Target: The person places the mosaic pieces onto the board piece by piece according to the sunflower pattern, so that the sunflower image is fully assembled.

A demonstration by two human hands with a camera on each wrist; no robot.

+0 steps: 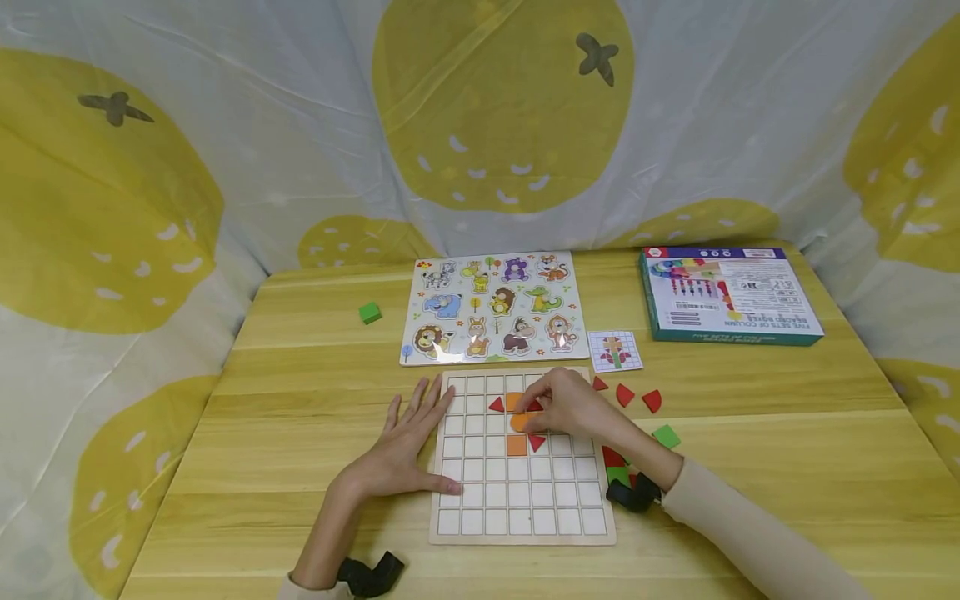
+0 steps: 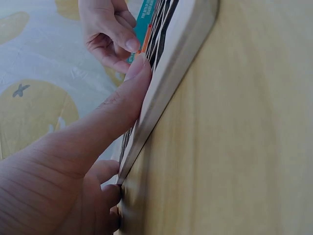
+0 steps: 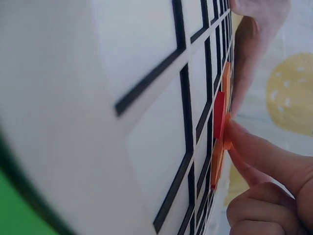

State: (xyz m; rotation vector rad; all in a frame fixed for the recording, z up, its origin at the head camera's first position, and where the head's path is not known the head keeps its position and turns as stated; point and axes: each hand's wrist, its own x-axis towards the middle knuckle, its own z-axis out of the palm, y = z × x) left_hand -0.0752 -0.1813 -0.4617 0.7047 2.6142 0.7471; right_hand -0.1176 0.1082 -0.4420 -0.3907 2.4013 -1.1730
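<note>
A wooden grid board [image 1: 522, 539] with white squares lies on the table. My left hand [image 1: 401, 454] rests along its left edge, fingers spread and the thumb on the border squares. Over the upper middle of the grid, my right hand [image 1: 566, 404] pinches an orange rounded piece [image 1: 518, 423] between thumb and fingers; part of its outline is hidden. An orange square [image 1: 517, 446] lies just below it and another orange square [image 1: 513, 402] just above. Red triangles sit beside them: one at left [image 1: 497, 405], one at lower right [image 1: 536, 442], and a red piece [image 1: 535, 406] partly under the fingers.
A pattern card [image 1: 617, 351] lies beyond the board's top right corner. Red pieces [image 1: 625, 394] and green pieces [image 1: 666, 436] are scattered right of the board, some behind my right forearm. Farther back are an animal puzzle [image 1: 495, 308], a box [image 1: 731, 296] and a green block [image 1: 370, 313].
</note>
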